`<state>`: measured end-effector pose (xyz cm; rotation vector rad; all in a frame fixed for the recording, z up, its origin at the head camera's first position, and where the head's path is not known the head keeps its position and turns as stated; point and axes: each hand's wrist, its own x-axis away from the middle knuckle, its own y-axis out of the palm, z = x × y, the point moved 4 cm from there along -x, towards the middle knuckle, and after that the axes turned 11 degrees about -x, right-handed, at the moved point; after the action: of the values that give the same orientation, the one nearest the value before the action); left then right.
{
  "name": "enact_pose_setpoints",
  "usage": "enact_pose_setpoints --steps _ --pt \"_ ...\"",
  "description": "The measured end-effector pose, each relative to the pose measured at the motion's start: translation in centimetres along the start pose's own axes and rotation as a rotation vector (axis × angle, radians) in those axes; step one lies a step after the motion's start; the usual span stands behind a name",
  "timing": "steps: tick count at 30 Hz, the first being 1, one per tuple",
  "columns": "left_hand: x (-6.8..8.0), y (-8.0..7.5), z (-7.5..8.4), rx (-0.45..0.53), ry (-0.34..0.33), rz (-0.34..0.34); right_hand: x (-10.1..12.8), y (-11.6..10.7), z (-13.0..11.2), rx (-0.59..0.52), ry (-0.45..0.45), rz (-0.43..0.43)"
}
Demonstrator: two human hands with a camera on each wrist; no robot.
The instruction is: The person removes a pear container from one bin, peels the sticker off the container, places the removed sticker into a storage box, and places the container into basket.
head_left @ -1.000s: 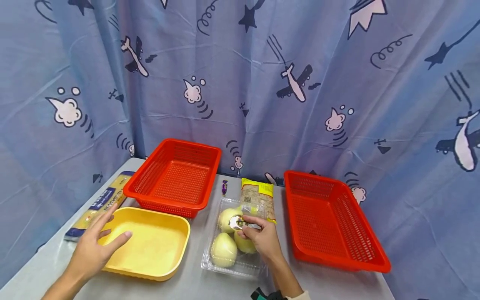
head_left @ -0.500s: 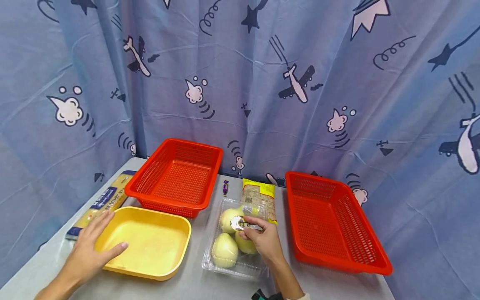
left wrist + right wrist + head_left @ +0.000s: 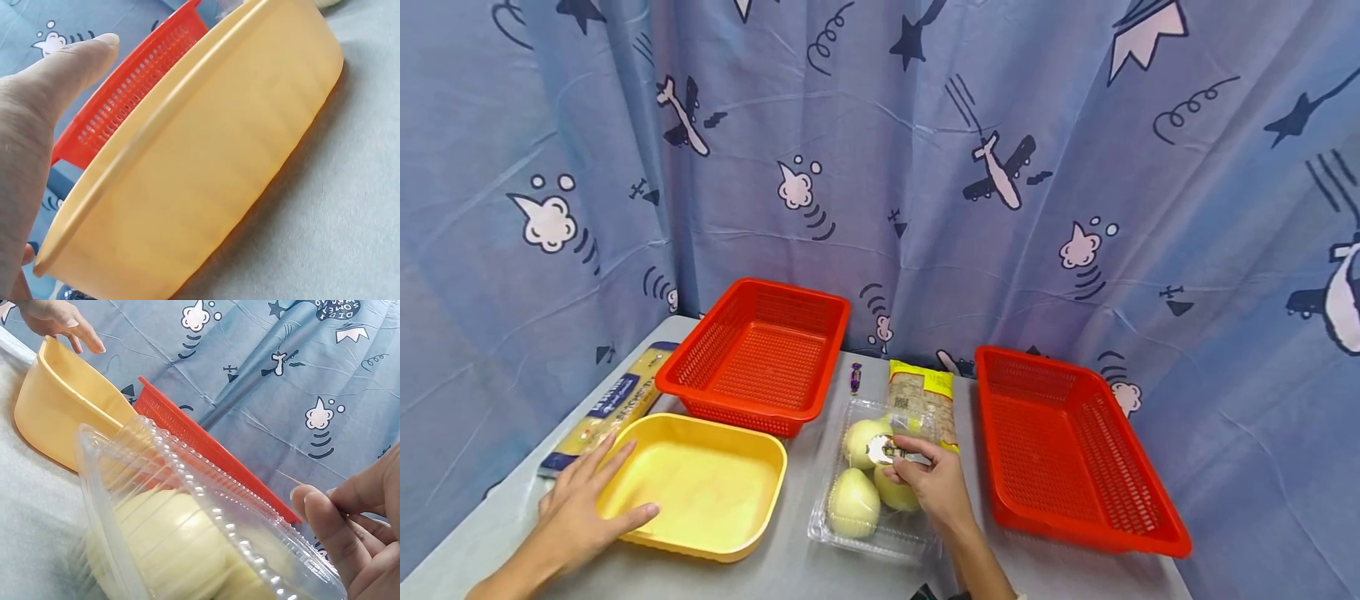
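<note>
The right hand (image 3: 934, 487) rests on top of a clear plastic clamshell box (image 3: 880, 479) at about 6 o'clock on the table (image 3: 790, 567), its fingers (image 3: 917, 454) curled and pinching at the round label (image 3: 880, 448) on the lid; from the right wrist view the fingertips (image 3: 312, 503) are bent together above the ribbed lid, though what exactly lies between them cannot be told. Inside the box lie pale yellow-green round fruits (image 3: 853, 502), pressed close together under the closed lid. The left hand (image 3: 583, 510) lies at about 8 o'clock with straight, spread fingers laid over the near left rim of a yellow tub (image 3: 752, 500), thumb inside the rim, gripping nothing. The tub holds nothing that can be seen. Just beyond it, at 11 o'clock, stands a red mesh basket (image 3: 760, 354), nearly touching the tub's far edge. To the left of both lies a long yellow and blue packet (image 3: 610, 408) along the table edge. Beyond the clamshell, at 12 o'clock, a yellow-topped bag (image 3: 925, 392) lies partly under the box's far end, with a small purple wrapped sweet (image 3: 854, 377) just beside it. At 2 o'clock a second red basket (image 3: 1075, 450) sits angled, near the right hand but apart from it. A blue curtain (image 3: 925, 125) printed with aeroplanes hangs behind
</note>
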<state>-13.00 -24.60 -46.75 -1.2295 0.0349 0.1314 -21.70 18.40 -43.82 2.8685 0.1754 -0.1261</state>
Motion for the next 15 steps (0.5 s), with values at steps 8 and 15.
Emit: enact_pose_setpoints --steps 8,15 --pt "0.3 0.7 -0.4 -0.010 0.028 0.007 0.2 -0.1 -0.8 -0.007 0.019 0.023" --pt "0.4 0.9 -0.8 -0.041 0.032 -0.002 0.7 -0.1 -2.6 0.025 0.010 0.037"
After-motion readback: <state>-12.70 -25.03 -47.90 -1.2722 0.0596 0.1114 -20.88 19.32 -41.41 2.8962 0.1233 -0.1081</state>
